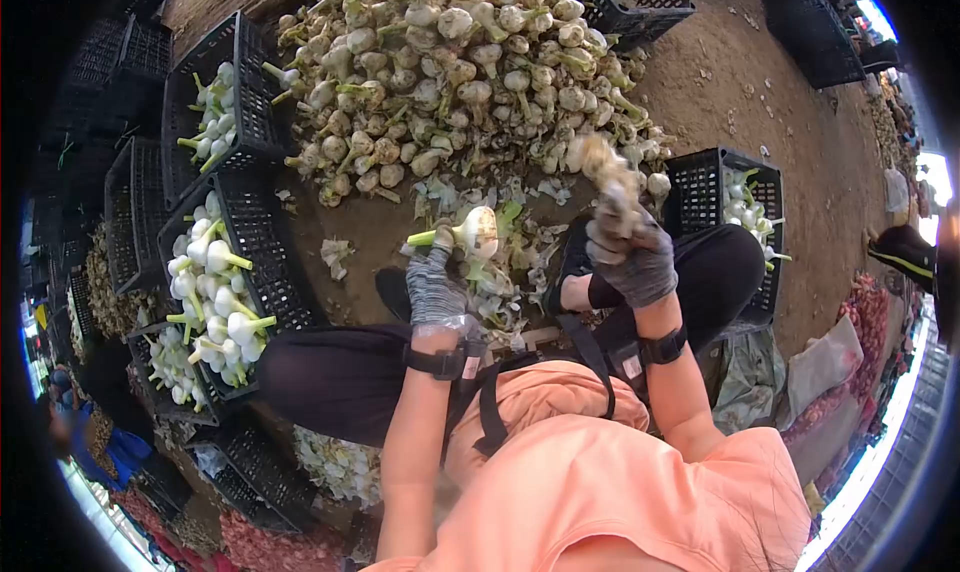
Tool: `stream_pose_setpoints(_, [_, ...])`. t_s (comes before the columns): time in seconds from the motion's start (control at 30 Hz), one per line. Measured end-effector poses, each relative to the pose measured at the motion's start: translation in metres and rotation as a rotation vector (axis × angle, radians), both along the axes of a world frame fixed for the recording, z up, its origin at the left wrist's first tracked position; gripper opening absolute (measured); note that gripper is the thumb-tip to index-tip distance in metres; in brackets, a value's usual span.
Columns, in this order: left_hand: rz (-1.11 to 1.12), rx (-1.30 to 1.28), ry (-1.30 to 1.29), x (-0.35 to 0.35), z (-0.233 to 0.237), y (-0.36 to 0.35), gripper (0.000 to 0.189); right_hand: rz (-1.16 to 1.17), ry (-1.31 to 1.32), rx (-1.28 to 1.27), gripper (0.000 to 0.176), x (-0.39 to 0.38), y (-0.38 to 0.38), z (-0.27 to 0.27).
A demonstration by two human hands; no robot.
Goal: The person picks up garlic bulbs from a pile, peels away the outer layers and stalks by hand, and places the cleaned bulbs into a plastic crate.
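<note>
My left hand (436, 284), in a grey knit glove, is closed around the green stem of a garlic bulb (481, 232). The bulb is mostly white, with a brown patch on top, and points to the right. My right hand (632, 255), also gloved, is raised and closed on a brownish clump of garlic skin (605, 169), smeared by motion. Just beyond both hands rises a large heap of unpeeled garlic (430, 92), dirty and with short stems. Peeled skins (505, 272) litter the ground between my feet.
At left, black crates (262, 237) hold clean white garlic (215, 282) with green stems. By my right knee stands another crate (700, 187) with clean bulbs. A crate (640, 17) sits behind the heap. Sacks (825, 367) lie at right; a person's shoe (900, 252) shows at the edge.
</note>
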State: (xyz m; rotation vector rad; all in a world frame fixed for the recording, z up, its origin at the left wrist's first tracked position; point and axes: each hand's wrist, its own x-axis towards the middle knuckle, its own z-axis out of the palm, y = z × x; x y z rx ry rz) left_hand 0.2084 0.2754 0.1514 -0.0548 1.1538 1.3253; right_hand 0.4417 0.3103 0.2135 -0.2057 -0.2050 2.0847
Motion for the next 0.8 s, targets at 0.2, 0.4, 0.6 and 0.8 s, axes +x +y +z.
stream_pose_setpoints(0.2, [-0.013, -0.045, 0.357, 0.004, 0.019, 0.0, 0.017, 0.107, -1.993, 0.744, 0.045, -0.036, -0.008, -0.032])
stream_pose_setpoints(0.4, [-0.107, 0.116, 0.6, 0.006, 0.031, -0.002, 0.017, 0.1, -1.549, 0.49, 0.036, -0.074, 0.0, -0.03])
stream_pose_setpoints(0.6, [-0.159, 0.172, 0.571, 0.0, 0.028, -0.003, 0.018, 0.308, -1.005, 0.064, 0.027, -0.062, 0.003, -0.033])
stream_pose_setpoints(0.8, [-0.126, 0.184, 0.564, 0.007, 0.03, -0.003, 0.019, 0.288, -1.211, 0.021, 0.026, -0.06, 0.003, -0.008])
